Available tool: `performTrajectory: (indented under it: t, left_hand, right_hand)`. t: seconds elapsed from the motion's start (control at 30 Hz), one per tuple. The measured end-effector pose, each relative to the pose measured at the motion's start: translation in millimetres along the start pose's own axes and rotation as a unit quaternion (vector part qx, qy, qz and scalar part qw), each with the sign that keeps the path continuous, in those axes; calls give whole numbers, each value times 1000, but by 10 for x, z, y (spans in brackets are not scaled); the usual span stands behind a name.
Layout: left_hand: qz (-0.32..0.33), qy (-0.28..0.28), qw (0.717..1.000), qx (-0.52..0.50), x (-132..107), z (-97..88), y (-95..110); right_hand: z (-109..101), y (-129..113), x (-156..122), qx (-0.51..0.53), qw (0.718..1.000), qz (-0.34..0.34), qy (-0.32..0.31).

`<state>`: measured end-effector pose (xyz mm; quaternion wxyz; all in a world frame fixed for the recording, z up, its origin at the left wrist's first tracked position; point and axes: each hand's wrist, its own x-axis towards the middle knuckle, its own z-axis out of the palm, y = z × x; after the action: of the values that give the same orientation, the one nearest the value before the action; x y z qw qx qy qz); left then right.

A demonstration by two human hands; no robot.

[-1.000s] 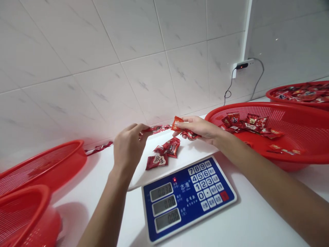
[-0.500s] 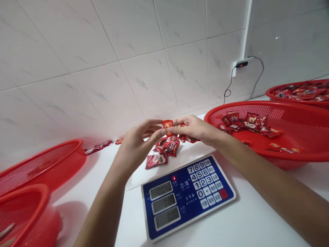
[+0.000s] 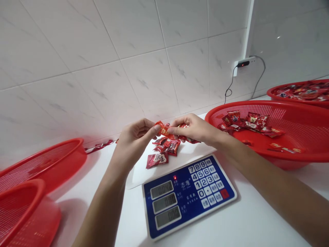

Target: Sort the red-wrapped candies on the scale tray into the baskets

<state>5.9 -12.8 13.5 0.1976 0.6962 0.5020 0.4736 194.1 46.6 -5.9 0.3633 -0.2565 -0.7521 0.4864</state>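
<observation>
Candy packet (image 3: 162, 129) — small, red and crinkled — hangs between our two hands, held in the air above the far end of the white weighing plate (image 3: 138, 175).

In the head view, our left hand (image 3: 133, 138) pinches the packet's left end between thumb and forefinger, its grip closed tight on the wrapper. Our right hand (image 3: 195, 128) pinches the other end the same way, so both grips clamp the one packet and it stretches between the fingertips. The curled fingers of the right hand also tuck a few spare packets (image 3: 189, 139) under the palm.

Just below the hands, a loose pile of packets (image 3: 164, 148) lies on the weighing plate. The blue scale (image 3: 189, 193) faces us with its keypad and three displays, whose digits we cannot read. It stands on the white counter (image 3: 257, 223).

To the right, a large red basket (image 3: 282, 156) holds scattered packets along its far side, and a second basket (image 3: 272, 92) behind it is filled with more. On the left, two red baskets (image 3: 51, 164) overlap at the counter's edge — we cannot make out what is in them. A strip of wrappers (image 3: 99, 146) lies against the tiled wall (image 3: 102, 68), and a plug (image 3: 243, 63) with a dark cable (image 3: 228, 90) sits in the socket above.
</observation>
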Motion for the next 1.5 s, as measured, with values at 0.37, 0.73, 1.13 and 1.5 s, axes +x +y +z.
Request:
performTrajectory:
  t: [0.37, 0.73, 1.13, 1.5]
  left_hand:
    - [-14, -31, 996, -87, 21, -28, 1]
    - [55, 119, 987, -96, 3, 21, 14]
    - [-43, 28, 998, -42, 35, -98, -43]
    - [-58, -20, 998, 18, 57, -52, -63]
  right_hand:
    - [-2, 10, 23, 24, 999, -43, -21]
    - [-24, 71, 57, 92, 995, 29, 16]
    - [10, 31, 37, 115, 992, 30, 38]
    - [32, 54, 44, 77, 995, 59, 37]
